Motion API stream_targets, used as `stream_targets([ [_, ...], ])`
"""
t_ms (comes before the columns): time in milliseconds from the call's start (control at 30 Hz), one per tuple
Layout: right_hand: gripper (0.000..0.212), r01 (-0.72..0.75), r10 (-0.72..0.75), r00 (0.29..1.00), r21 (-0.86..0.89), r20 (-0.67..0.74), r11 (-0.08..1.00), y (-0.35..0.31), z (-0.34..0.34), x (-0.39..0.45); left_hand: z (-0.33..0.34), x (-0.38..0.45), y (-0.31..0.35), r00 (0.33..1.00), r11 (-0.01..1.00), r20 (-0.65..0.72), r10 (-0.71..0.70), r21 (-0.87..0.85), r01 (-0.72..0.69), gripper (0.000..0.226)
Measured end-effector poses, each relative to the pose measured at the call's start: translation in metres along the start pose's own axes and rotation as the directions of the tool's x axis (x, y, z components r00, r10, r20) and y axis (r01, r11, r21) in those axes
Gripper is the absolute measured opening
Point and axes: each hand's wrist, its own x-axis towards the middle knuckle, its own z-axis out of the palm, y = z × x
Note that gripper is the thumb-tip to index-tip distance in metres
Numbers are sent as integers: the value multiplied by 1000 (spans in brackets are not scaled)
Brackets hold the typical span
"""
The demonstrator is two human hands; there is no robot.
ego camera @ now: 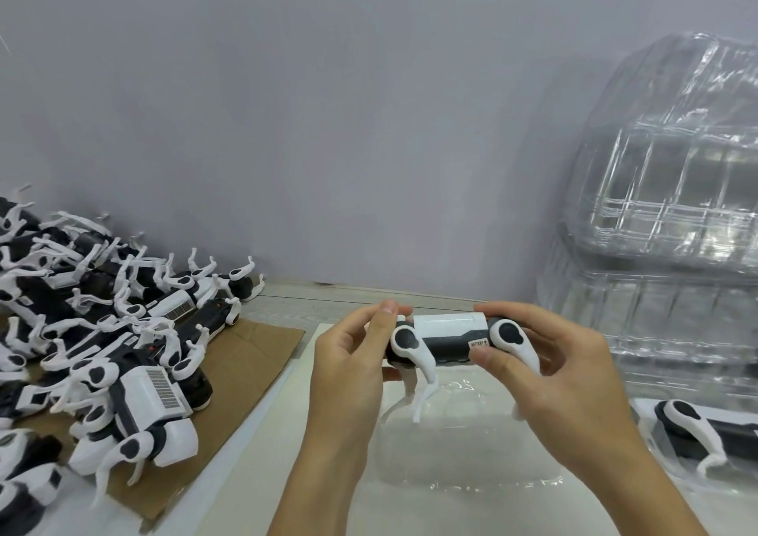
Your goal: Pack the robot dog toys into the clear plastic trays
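Clear plastic tray (463, 449) lies nearest me, open and empty, straight below the robot dog toy (449, 338). My left hand (352, 355) pinches its left end, my right hand (533, 367) curls round the right end; its long axis runs left to right, legs pointing down. I judge a straight lowering will seat it. Right, a packed dog (705, 429); behind, stacked trays (664, 215); left, the pile of dogs (102, 330).

I hold a black-and-white plastic robot dog toy (447, 340) level, legs down, above a clear plastic tray (471, 449). More such toys (102, 330) lie heaped left; stacked clear trays (664, 215) stand right.
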Motion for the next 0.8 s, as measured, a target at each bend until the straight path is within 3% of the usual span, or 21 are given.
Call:
stream_targets([
  [267, 28, -155, 147, 988, 242, 52, 958, 5, 0, 1, 3, -4, 8, 980, 982, 170, 102, -174, -72, 27],
  [500, 22, -194, 180, 980, 211, 85, 958, 4, 2, 0, 2, -4, 7, 980, 974, 161, 116, -212, -80, 29],
  [667, 38, -77, 73, 991, 33, 109, 996, -12, -2, -1, 1, -4, 2, 971, 926, 211, 108, -377, -21, 32],
  [800, 38, -33, 40, 998, -135, 51, 990, -16, 4, 2, -1, -1, -5, 956, 948, 263, 127, -316, -38, 33],
])
